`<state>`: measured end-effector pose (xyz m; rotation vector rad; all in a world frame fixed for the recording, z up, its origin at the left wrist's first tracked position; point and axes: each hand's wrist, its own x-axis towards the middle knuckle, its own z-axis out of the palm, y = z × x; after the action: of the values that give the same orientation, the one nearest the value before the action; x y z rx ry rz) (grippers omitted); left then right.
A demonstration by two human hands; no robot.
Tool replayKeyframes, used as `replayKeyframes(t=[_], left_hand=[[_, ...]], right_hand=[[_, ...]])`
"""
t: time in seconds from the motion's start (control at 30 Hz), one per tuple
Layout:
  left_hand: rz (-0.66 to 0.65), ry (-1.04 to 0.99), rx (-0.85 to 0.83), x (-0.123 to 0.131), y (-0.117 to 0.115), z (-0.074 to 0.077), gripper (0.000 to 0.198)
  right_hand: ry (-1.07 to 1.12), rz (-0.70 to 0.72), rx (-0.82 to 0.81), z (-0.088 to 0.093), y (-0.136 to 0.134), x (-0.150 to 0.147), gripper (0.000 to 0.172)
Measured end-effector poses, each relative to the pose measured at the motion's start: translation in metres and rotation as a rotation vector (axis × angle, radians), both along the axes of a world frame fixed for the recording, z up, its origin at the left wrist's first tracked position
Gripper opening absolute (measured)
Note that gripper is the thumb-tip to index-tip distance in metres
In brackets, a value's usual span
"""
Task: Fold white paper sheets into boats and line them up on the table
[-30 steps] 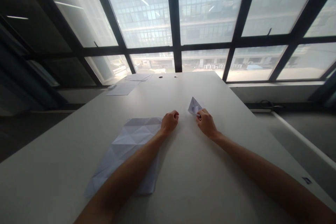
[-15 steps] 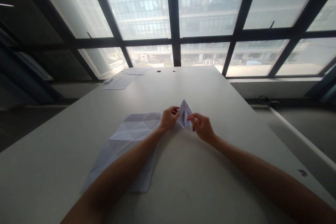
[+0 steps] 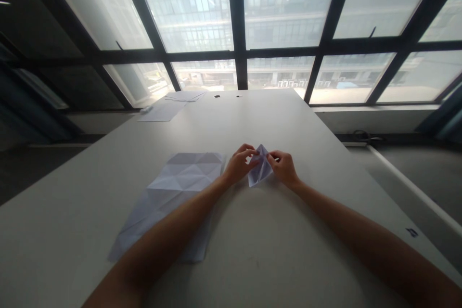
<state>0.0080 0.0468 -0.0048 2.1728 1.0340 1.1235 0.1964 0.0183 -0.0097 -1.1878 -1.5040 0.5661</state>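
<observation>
Fingers (image 3: 250, 151) on both sides are pinching the small folded paper (image 3: 260, 174): left hand (image 3: 238, 167) is clamping its left flap, right hand (image 3: 285, 168) its right. We're holding the piece mid-desk, low over the desk (image 3: 274, 250); we can't tell whether its lower tip is touching. By our read we're working a flap mid-fold, though we can't tell if it's opening or flattening. The next move is calling for an even grip from both sides and lined-up edges before any crease gets pressed. The large creased sheet (image 3: 184, 185) is lying flat under our left forearm. Loose sheets (image 3: 169, 108) are sitting at the far edge.
</observation>
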Motion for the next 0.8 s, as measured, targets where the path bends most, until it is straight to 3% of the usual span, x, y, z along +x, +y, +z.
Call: replayKeyframes(t=[0.13,0.2,0.3,0.4,0.6,0.7,0.8], left_hand=[[0.054,-0.08,-0.067,0.004,-0.001,0.001,0.015],[0.02,-0.173,-0.15,0.004,0.0,0.002,0.02],[-0.037,-0.449,-0.407,0.001,0.005,0.005,0.02],[-0.009,-0.658,-0.659,-0.004,0.013,0.005,0.022],[0.203,-0.678,-0.783,-0.005,0.022,-0.001,0.029],[0.11,-0.763,-0.758,0.0,0.017,-0.003,0.028],[-0.129,-0.771,-0.795,0.002,0.009,-0.001,0.044]], right_hand=[[-0.155,0.036,0.073,0.001,-0.008,-0.007,0.021],[-0.146,0.029,0.067,0.0,-0.008,-0.008,0.022],[-0.037,-0.011,0.008,-0.003,0.0,-0.003,0.025],[0.072,-0.023,-0.042,-0.007,0.01,0.005,0.027],[0.398,0.058,-0.156,-0.01,0.018,0.01,0.03],[0.393,0.013,-0.134,-0.008,0.016,0.01,0.031],[0.309,-0.021,-0.105,-0.007,0.014,0.009,0.032]])
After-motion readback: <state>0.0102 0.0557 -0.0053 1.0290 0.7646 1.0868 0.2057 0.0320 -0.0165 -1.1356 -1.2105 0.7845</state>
